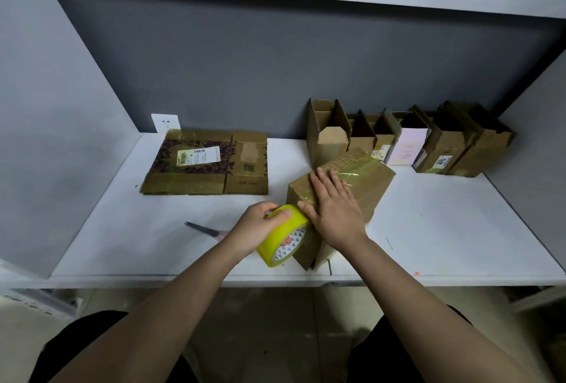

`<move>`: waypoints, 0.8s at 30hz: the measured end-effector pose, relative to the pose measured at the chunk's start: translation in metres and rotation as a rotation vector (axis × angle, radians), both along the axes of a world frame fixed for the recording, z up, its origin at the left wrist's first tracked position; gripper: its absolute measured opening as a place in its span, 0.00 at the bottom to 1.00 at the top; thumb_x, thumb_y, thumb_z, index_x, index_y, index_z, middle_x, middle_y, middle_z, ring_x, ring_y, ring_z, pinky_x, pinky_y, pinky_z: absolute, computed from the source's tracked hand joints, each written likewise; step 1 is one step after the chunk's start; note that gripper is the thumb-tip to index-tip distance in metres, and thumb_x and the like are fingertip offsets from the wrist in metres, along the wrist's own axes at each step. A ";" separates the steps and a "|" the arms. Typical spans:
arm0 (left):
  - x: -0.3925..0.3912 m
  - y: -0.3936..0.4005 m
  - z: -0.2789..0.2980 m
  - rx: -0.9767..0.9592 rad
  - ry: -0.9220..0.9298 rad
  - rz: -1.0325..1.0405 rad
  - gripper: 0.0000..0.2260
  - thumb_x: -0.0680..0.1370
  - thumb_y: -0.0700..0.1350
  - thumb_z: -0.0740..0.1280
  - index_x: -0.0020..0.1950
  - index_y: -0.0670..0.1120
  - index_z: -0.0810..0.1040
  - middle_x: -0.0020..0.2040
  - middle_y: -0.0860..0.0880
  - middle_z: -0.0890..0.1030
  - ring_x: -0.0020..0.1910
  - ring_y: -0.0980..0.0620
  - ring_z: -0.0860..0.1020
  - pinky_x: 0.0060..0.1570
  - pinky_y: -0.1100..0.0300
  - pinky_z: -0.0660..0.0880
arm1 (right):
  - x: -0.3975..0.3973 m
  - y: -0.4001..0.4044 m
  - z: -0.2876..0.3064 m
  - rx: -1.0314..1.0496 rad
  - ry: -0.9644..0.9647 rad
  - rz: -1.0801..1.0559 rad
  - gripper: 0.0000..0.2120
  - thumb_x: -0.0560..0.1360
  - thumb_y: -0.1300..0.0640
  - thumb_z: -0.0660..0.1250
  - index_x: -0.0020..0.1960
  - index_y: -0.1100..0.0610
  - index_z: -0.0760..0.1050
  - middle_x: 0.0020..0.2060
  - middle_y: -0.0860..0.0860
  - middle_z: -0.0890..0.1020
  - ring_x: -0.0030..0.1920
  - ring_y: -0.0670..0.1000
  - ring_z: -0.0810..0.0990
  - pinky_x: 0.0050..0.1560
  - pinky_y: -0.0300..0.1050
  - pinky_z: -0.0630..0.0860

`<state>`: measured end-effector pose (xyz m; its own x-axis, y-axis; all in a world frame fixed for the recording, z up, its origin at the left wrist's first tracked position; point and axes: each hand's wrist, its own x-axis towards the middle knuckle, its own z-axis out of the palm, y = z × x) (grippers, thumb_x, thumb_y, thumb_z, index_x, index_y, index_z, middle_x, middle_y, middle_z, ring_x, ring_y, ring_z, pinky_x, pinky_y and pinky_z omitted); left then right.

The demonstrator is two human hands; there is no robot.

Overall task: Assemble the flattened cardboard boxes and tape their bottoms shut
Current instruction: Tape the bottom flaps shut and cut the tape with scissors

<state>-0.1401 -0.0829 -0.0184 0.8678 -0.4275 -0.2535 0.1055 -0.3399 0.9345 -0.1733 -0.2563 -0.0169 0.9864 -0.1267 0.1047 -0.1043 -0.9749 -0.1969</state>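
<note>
The cardboard box (364, 186) being taped lies tipped on the white table (444, 229), near its front edge, its bottom turned upward and a strip of clear tape already laid shining along the seam. The right hand (333, 211) is spread flat on that strip, fingers straight and pressing. The yellow tape roll (283, 235) is gripped by the left hand (257, 223), fingers curled over its rim, at the near edge of the box.

The step in hand is judged to be running the tape over the edge and down the side. It would be done well if the roll were kept taut and in line with the seam while the flat palm is swept toward the edge, so that bubbles are pushed out (creases set fast once pressed). The scissors (205, 229) lie just left of the left hand, within reach for the cut.

A flattened box (205, 162) waits farther back on the left; a row of assembled boxes (407, 140) stands against the wall.
</note>
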 end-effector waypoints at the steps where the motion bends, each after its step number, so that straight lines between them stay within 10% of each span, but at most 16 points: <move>1: 0.001 -0.001 0.001 0.062 -0.081 0.004 0.09 0.77 0.50 0.67 0.52 0.46 0.78 0.48 0.45 0.82 0.44 0.49 0.81 0.47 0.53 0.78 | 0.000 0.000 0.000 0.002 0.001 0.001 0.33 0.80 0.37 0.48 0.79 0.52 0.47 0.78 0.48 0.47 0.77 0.49 0.40 0.74 0.44 0.38; 11: 0.011 -0.007 0.011 0.655 -0.343 -0.095 0.21 0.75 0.62 0.64 0.34 0.45 0.70 0.33 0.48 0.73 0.39 0.46 0.76 0.36 0.57 0.66 | 0.003 0.002 0.001 -0.018 0.016 -0.003 0.33 0.80 0.37 0.48 0.79 0.53 0.47 0.78 0.48 0.47 0.78 0.50 0.41 0.74 0.45 0.39; 24: 0.007 -0.016 -0.046 0.257 -0.132 0.048 0.14 0.76 0.55 0.67 0.46 0.44 0.81 0.42 0.44 0.83 0.43 0.47 0.81 0.45 0.54 0.77 | 0.006 0.011 0.004 -0.027 -0.038 -0.061 0.33 0.79 0.40 0.55 0.78 0.54 0.52 0.78 0.51 0.54 0.78 0.52 0.46 0.76 0.48 0.42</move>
